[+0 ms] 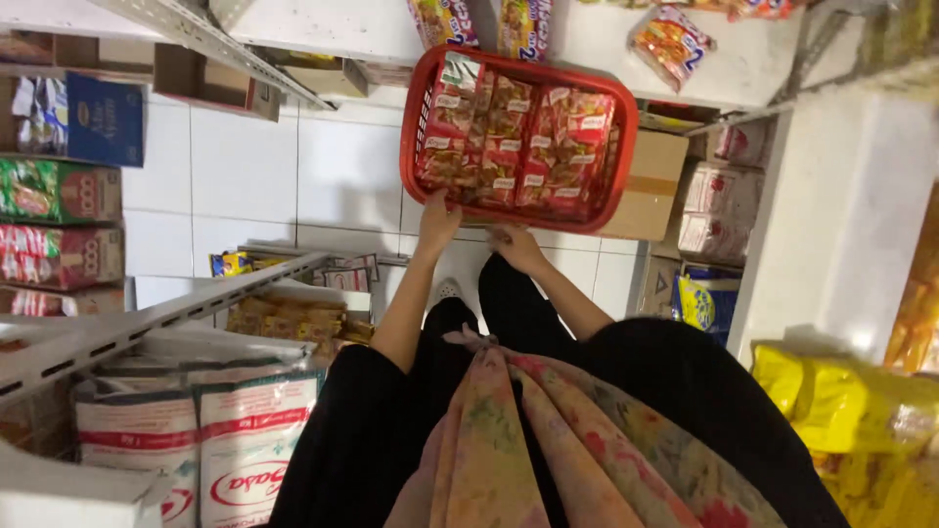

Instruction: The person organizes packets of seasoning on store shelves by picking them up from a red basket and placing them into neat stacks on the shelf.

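A red plastic basket (415, 90) full of red snack packets (518, 137) hangs in front of me over the white tiled floor. My left hand (437, 221) grips its near rim at the left. My right hand (514, 244) holds the same rim a little further right. Both arms reach forward from black sleeves, with a flowered scarf hanging below my chest.
Metal shelves (147, 323) with white sacks (245, 440) and boxed goods stand on the left. A cardboard box (653, 186) sits behind the basket. Yellow packets (861, 411) and a white shelf upright fill the right side. Packets hang along the top shelf.
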